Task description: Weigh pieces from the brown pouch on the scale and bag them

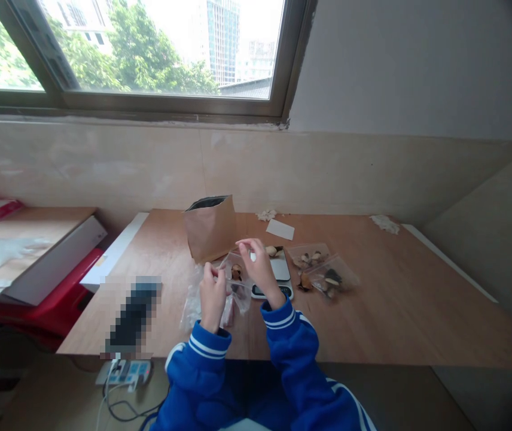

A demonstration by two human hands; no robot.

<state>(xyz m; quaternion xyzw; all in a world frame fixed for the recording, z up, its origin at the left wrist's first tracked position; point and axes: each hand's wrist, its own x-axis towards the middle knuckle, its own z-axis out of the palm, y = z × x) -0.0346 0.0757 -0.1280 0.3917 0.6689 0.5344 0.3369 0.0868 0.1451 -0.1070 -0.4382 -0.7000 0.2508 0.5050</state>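
A clear plastic zip bag [237, 273] with brown, dried-looking pieces in it hangs between my hands. At its left edge, the fingers of my left hand [213, 294] are closed in a pinch. My right hand [261, 267] pinches near the bag's upper right side, its fingertips pressed together; the exact grip is too small to see. Just behind my right hand, a white digital scale [282, 269] bears a pale brown piece [271, 251]. More clear plastic bags [192, 299] lie under and around my left hand.
An open brown paper bag [211, 230] stands behind my hands. Filled zip bags [334, 277] and a loose brown piece [303, 282] lie right of the scale. A white card [280, 230] rests farther back. A blurred-out dark object [133, 317] lies left, above a power strip [130, 372].
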